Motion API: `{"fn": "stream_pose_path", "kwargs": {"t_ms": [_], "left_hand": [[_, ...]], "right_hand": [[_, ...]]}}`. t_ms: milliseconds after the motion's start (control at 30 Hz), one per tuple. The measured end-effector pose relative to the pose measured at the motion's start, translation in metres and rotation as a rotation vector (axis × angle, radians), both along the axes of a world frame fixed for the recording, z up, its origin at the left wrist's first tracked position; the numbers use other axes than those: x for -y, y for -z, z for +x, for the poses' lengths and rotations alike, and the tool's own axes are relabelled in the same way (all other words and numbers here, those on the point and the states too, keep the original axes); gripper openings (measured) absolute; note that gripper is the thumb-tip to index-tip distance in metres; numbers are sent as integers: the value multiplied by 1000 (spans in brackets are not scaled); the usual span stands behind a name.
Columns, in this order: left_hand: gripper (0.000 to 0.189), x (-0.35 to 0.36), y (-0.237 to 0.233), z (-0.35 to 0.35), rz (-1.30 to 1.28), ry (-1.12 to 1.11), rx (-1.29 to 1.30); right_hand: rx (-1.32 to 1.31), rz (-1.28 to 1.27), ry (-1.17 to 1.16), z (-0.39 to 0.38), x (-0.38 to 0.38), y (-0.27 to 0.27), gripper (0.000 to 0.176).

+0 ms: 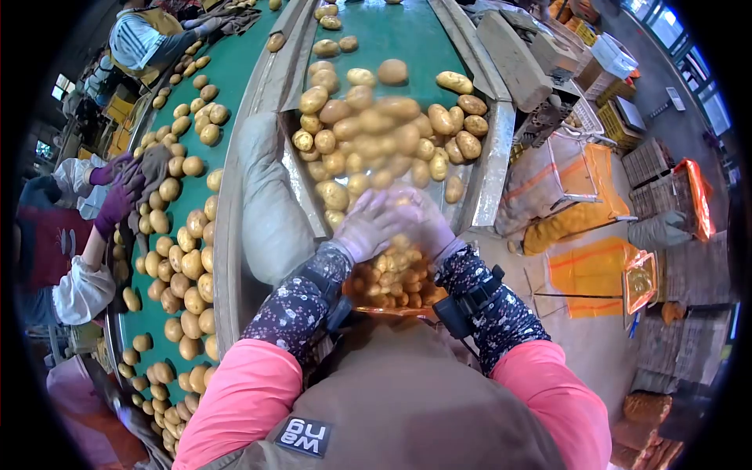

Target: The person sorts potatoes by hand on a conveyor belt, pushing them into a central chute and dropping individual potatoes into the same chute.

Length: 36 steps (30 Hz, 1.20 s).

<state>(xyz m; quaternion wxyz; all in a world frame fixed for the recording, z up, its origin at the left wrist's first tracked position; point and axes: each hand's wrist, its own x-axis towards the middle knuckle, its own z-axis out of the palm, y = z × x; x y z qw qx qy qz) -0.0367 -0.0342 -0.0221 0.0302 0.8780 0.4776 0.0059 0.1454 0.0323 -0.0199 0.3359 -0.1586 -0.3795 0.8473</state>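
Both my hands wear light gloves and are at the lower end of a metal chute filled with potatoes. My left hand lies over the potatoes with its fingers spread, palm down. Beside it my right hand is blurred by motion, and its fingers cannot be made out clearly. Just below my hands, between my forearms, an orange mesh bag holds many small-looking potatoes. Several potatoes in the middle of the chute are smeared by motion.
A green belt leads into the chute. Left of a grey padded edge, another green belt carries potatoes, with purple-gloved co-workers' hands beside it. Orange bags on metal frames and stacked crates stand at right.
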Motion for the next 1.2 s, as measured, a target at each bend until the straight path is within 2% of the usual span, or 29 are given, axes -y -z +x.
{"fn": "stream_pose_path", "kwargs": {"t_ms": [67, 100, 133, 167, 267, 300, 333, 400, 467, 533, 600, 667, 700, 733, 767, 800, 833, 867, 900, 967, 1000, 1100, 1200], "left_hand": [[59, -3, 0, 1, -46, 12, -53], [49, 1, 1, -1, 13, -8, -52], [39, 4, 4, -1, 83, -14, -45], [39, 4, 9, 0, 70, -22, 18], [50, 6, 13, 0, 152, -18, 24], [54, 6, 12, 0, 131, -19, 4], [53, 6, 9, 1, 115, -19, 3], [51, 7, 3, 2, 75, -32, -3], [51, 6, 11, 1, 125, -20, 0], [51, 6, 13, 0, 139, -16, -4], [51, 4, 15, -1, 135, -13, -5], [51, -3, 11, -5, 135, -15, -1], [51, -5, 10, -4, 131, -16, 7], [51, 5, 10, -1, 135, -16, 17], [52, 5, 9, -1, 132, -11, 5], [52, 5, 7, -2, 121, -13, 7], [53, 6, 7, -2, 118, -11, 10], [54, 5, 6, -2, 107, -9, 14], [55, 3, 5, 0, 128, -54, 37], [58, 4, 4, 1, 170, -147, 85], [59, 4, 4, 2, 225, -257, 104], [63, -4, 4, 7, 345, -613, 106], [61, -6, -5, 14, 288, -775, 84]], "right_hand": [[88, -43, -16, 3, -2, 19, 23], [133, -63, -19, 6, -2, 22, 21], [333, 195, 6, 9, -4, 14, 20], [541, 455, 38, 12, -5, 7, 19], [726, 825, 486, 31, -14, -39, 29], [743, 1014, 761, 40, -26, -59, 33], [642, 737, 718, 57, -33, -103, 38], [514, 1114, 1116, 86, -40, -185, 42], [530, 1708, 1692, 141, -77, -252, 45], [1431, 1373, 1864, 183, -120, -313, 52], [1929, 1068, 1569, 199, -149, -318, 54], [1747, 1915, 1670, 201, -180, -272, 54], [1331, 1761, 1315, 187, -181, -243, 56], [1301, 1573, 1074, 150, -144, -228, 53], [1210, 1526, 862, 121, -131, -206, 50], [1132, 1514, 854, 104, -135, -145, 51], [1174, 1452, 555, 78, -113, -131, 53], [1160, 1390, 512, 58, -96, -110, 55], [1230, 1416, 406, 46, -88, -97, 57], [1439, 1285, 257, 21, -75, -58, 59], [1503, 1300, 184, 12, -67, -40, 61], [1621, 1326, -49, -1, -34, -28, 65], [1614, 1286, -205, -7, -19, -39, 68]]}}
